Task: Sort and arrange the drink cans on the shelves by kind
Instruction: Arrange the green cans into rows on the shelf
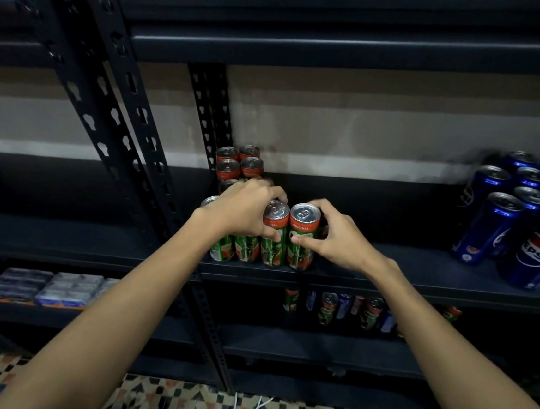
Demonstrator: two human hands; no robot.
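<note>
squaring up the front row: left hand [245,210] gripping one green can [273,234], right hand [335,235] gripping its neighbour [301,237] (keeping both upright, flush)

Head view, close, facing the shelf [387,275]

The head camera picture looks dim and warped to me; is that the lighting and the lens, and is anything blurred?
Head view: the light is low, and the dark shelf swallows detail. The wide lens bends the uprights, and the Pepsi cans lean outward at the right edge. Glare glints on the can tops. The left hand is slightly blurred at its fingertips, the right hand is sharper, and the mixed cans below are soft.
</note>
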